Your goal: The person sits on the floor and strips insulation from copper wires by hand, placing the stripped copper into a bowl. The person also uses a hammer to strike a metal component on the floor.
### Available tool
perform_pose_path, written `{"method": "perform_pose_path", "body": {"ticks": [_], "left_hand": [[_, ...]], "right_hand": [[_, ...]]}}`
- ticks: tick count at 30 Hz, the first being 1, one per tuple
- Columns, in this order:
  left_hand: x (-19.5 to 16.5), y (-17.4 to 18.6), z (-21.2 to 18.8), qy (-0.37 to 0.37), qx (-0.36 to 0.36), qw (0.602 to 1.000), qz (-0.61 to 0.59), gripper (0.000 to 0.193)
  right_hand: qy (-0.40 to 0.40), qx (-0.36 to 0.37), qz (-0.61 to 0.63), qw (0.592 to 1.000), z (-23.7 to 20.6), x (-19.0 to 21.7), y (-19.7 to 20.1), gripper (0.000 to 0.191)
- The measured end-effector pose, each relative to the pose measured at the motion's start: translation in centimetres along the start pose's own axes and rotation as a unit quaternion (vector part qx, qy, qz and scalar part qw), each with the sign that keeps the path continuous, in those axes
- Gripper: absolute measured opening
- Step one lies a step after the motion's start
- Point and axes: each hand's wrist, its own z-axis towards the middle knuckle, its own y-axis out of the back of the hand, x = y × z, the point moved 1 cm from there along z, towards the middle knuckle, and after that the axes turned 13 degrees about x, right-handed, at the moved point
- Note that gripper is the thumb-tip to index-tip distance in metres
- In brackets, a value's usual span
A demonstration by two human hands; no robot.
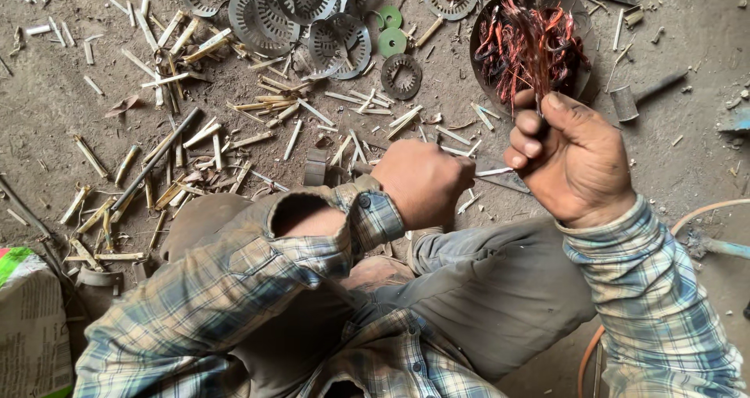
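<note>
My right hand (pixel 574 157) is raised in a fist, shut on a thin bundle of copper wire strands (pixel 537 99) that stick up out of it. Just behind it stands a round dark metal bowl (pixel 488 23) heaped with tangled reddish copper wire (pixel 531 42). My left hand (pixel 422 181) is lower, over my knee, curled shut around something dark; a narrow flat metal piece (pixel 504 181) pokes out to its right, and what it grips is hidden by the fingers. Both sleeves are plaid.
The dirt floor is strewn with several pale insulation strips (pixel 195 144) and a long metal rod (pixel 152 167). Round slotted metal laminations (pixel 301 11) and green washers (pixel 391 31) lie at the back. A hammer (pixel 637 97) rests at the right, a printed sack (pixel 31 324) at the lower left.
</note>
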Motion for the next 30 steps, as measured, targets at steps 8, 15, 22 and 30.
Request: {"method": "perform_pose_path", "body": {"ticks": [8, 15, 22, 30], "left_hand": [[-1.3, 0.5, -0.3, -0.025, -0.029, 0.998, -0.057, 0.015], [-1.2, -0.3, -0.6, -0.097, -0.141, 0.985, -0.015, 0.027], [-1.7, -1.1, 0.0, -0.099, -0.202, 0.970, -0.088, 0.019], [-0.6, -1.9, 1.4, -0.083, -0.142, 0.958, -0.235, 0.021]], "right_hand": [[0.123, 0.071, -0.170, 0.975, -0.3, -0.7, -1.1, 0.033], [0.132, 0.045, -0.104, 0.985, -0.4, -0.7, -1.5, 0.035], [0.210, 0.092, -0.098, 0.968, -1.5, -0.9, -1.5, 0.039], [0.249, 0.207, -0.118, 0.939, -1.5, -1.4, 0.1, 0.041]]}}
